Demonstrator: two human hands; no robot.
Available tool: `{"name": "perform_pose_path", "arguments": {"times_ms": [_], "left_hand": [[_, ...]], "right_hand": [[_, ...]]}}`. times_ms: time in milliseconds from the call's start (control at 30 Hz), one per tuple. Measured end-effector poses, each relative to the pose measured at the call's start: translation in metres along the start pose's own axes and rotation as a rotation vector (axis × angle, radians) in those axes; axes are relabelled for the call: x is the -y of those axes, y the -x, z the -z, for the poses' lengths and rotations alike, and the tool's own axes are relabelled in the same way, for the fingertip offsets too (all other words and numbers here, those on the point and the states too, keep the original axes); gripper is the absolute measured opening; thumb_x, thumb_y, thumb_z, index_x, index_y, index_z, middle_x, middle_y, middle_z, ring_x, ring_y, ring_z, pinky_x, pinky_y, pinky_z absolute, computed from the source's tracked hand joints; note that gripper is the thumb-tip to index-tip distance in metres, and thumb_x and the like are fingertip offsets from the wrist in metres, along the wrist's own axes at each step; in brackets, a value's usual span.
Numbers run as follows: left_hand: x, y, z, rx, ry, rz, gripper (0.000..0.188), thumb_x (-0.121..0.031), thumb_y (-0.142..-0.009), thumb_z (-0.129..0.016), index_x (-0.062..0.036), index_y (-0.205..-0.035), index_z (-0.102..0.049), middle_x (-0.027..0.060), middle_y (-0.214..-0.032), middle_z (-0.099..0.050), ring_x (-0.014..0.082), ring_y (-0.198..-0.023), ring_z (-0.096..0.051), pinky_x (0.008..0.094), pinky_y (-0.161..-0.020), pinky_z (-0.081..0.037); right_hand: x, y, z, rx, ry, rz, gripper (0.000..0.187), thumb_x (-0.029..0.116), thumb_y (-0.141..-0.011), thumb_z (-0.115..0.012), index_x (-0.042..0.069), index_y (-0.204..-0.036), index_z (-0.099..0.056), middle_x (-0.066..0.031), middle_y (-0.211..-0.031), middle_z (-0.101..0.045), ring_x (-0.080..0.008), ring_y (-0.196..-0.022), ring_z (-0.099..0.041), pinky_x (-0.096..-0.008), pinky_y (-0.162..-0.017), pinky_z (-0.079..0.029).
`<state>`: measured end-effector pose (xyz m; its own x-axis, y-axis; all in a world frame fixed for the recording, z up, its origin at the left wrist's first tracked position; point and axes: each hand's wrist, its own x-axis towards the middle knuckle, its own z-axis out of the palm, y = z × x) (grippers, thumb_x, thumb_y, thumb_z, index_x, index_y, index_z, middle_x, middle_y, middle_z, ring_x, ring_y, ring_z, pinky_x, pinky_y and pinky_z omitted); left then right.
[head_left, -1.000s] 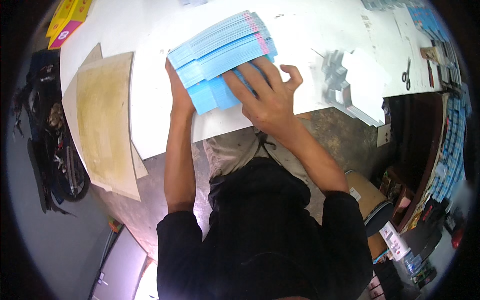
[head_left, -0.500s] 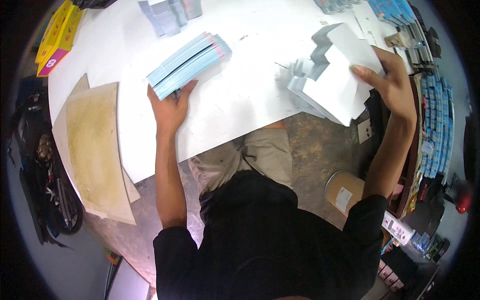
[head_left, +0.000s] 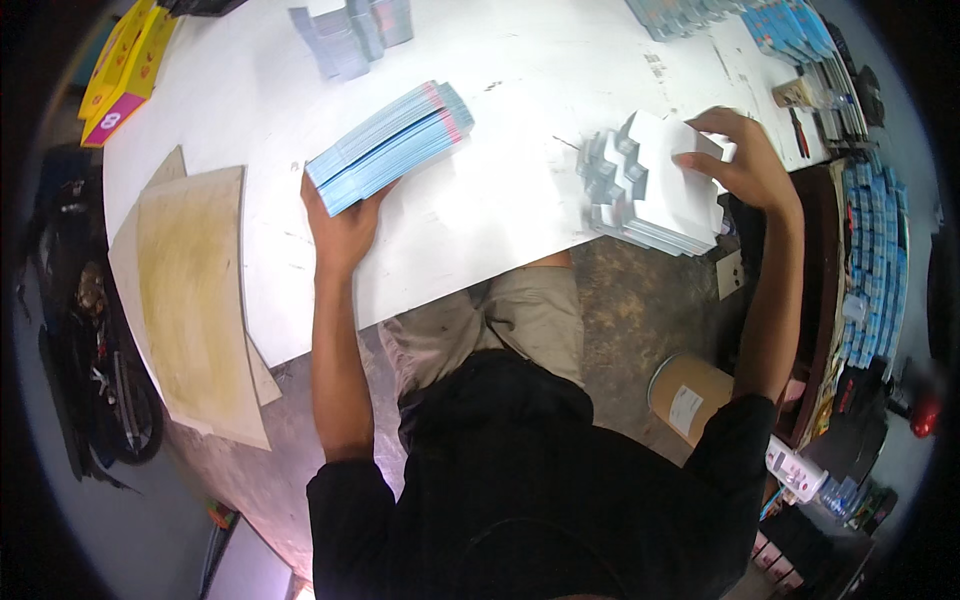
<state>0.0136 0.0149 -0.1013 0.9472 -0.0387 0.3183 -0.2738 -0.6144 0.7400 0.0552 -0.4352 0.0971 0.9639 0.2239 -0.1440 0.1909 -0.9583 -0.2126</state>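
My left hand (head_left: 345,230) is closed round the near end of a stack of flat blue carton blanks (head_left: 390,145). That stack leans over the white table, its pale blue edges up and pink marks at the far end. Over at the right, a pile of white die-cut carton blanks (head_left: 672,190) lies on the table, its near side jutting past the edge. My right hand (head_left: 735,155) rests at the pile's right side. Its thumb touches the top blank, and the fingers are spread apart from the thumb; the far fingertips are partly hidden.
More carton stacks (head_left: 355,35) stand at the far side of the white table (head_left: 520,130). Blue cartons (head_left: 785,35) fill the far right corner. A brown board (head_left: 195,300) leans over the left edge. Yellow boxes (head_left: 125,75) sit far left, a brown drum (head_left: 690,400) on the floor.
My right hand has lowered the white blanks onto the pile at the table edge, and its fingers have loosened. My left hand still holds the blue stack, shifted slightly nearer.
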Motion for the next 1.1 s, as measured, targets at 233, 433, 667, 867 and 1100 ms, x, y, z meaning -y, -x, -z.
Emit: {"name": "perform_pose_path", "arguments": {"times_ms": [233, 433, 667, 867, 1100], "left_hand": [[0.011, 0.000, -0.007, -0.059, -0.136, -0.132, 0.022, -0.008, -0.087, -0.080, -0.0042, -0.109, -0.077, 0.0127, -0.108, -0.078, 0.0269, -0.101, -0.073, 0.0388, -0.096, -0.053], [0.007, 0.000, -0.005, -0.018, -0.067, 0.010, 0.040, -0.017, -0.079, -0.082, -0.0110, -0.118, -0.074, 0.0113, -0.119, -0.070, 0.0360, -0.120, -0.056, 0.0583, -0.120, -0.028], [0.012, 0.008, -0.009, -0.063, -0.234, -0.067, 0.041, -0.014, -0.079, -0.080, -0.0088, -0.118, -0.072, 0.0135, -0.115, -0.068, 0.0362, -0.119, -0.056, 0.0591, -0.121, -0.027], [0.012, 0.008, -0.007, -0.067, -0.236, -0.095, 0.040, -0.012, -0.078, -0.079, -0.0072, -0.116, -0.071, 0.0149, -0.113, -0.068, 0.0382, -0.116, -0.057, 0.0599, -0.120, -0.027], [0.013, 0.008, -0.007, -0.073, -0.232, -0.101, 0.039, -0.012, -0.078, -0.079, -0.0068, -0.115, -0.071, 0.0155, -0.114, -0.068, 0.0389, -0.117, -0.057, 0.0602, -0.120, -0.028]], "right_hand": [[0.142, 0.050, -0.088, -0.464, -0.516, 0.288, 0.025, 0.006, -0.083, -0.083, 0.000, -0.103, -0.070, -0.0156, -0.104, -0.074, -0.0226, -0.093, -0.071, -0.0353, -0.083, -0.055], [0.214, 0.003, -0.202, -0.613, -0.412, 0.494, 0.078, 0.016, -0.083, -0.083, 0.007, -0.153, -0.049, -0.0164, -0.126, -0.065, -0.0257, -0.101, -0.064, -0.0438, -0.091, -0.038], [0.218, -0.004, -0.221, -0.599, -0.327, 0.445, 0.082, 0.025, -0.087, -0.080, 0.016, -0.160, -0.042, -0.0190, -0.139, -0.053, -0.0331, -0.119, -0.053, -0.0496, -0.094, -0.034], [0.218, -0.005, -0.225, -0.635, -0.329, 0.455, 0.081, 0.026, -0.088, -0.080, 0.017, -0.159, -0.043, -0.0173, -0.139, -0.053, -0.0336, -0.120, -0.052, -0.0494, -0.094, -0.033], [0.217, -0.003, -0.223, -0.621, -0.317, 0.448, 0.079, 0.026, -0.088, -0.079, 0.017, -0.158, -0.045, -0.0167, -0.141, -0.053, -0.0326, -0.121, -0.051, -0.0486, -0.094, -0.032]]}}
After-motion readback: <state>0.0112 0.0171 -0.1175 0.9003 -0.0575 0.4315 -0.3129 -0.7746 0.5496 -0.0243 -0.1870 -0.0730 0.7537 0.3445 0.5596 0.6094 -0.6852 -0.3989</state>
